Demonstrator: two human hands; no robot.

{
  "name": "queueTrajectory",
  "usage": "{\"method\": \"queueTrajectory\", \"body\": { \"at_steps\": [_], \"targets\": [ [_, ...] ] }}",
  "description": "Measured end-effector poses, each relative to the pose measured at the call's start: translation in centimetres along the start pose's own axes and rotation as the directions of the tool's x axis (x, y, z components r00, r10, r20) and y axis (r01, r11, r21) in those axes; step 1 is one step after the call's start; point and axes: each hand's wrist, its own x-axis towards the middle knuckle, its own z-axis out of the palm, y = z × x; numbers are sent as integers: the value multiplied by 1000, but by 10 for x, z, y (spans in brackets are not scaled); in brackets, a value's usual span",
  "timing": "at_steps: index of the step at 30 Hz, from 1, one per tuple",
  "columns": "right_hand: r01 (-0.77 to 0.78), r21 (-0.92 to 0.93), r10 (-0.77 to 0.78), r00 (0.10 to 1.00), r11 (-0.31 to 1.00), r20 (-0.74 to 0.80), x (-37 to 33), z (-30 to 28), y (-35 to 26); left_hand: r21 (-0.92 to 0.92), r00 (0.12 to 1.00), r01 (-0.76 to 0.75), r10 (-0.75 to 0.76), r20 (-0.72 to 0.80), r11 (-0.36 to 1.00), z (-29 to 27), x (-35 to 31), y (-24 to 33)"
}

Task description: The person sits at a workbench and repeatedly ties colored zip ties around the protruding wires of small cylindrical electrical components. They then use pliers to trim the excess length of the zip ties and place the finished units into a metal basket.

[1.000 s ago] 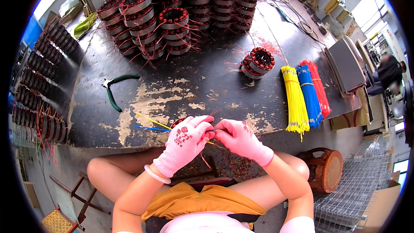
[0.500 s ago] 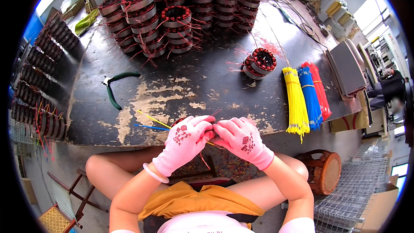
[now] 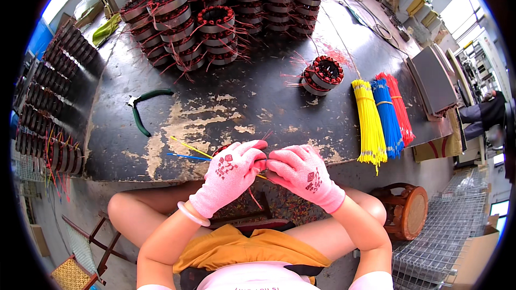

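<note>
My left hand (image 3: 232, 174), in a pink glove, is closed in a pinch at the table's front edge. My right hand (image 3: 305, 176), gloved the same way, pinches close beside it. A short stretch of thin dark wire (image 3: 262, 159) shows between the fingertips of both. Under my left hand a stator with red windings (image 3: 221, 149) is mostly hidden. From it a yellow lead (image 3: 189, 146) and a blue lead (image 3: 188, 156) stick out to the left. Some yellow also shows beneath my fingers.
Green-handled cutters (image 3: 141, 110) lie at left on the worn black table (image 3: 247, 102). A single stator (image 3: 322, 78) stands right of the middle, beside yellow (image 3: 370, 123), blue (image 3: 388, 121) and red (image 3: 400, 110) wire bundles. Stacked stators (image 3: 216, 35) fill the back. A wooden stool (image 3: 400, 212) is at right.
My fingertips have drawn slightly apart, so the dark wire between them shows more. My right hand is a little lower. The wire leads stay where they were.
</note>
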Motion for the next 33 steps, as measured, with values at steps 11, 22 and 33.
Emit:
{"method": "queueTrajectory", "body": {
  "at_steps": [11,22,33],
  "targets": [
    [-269,399,286,958,877,18,2,7,7,-6,999,-10,10,34,1000,-3,2,2],
    [-823,542,524,542,172,657,11,14,18,9,999,-38,38,14,999,-1,2,3],
    [-638,469,513,770,610,380,-2,13,5,-16,999,-31,31,-11,999,-1,1,1]
  ]
}}
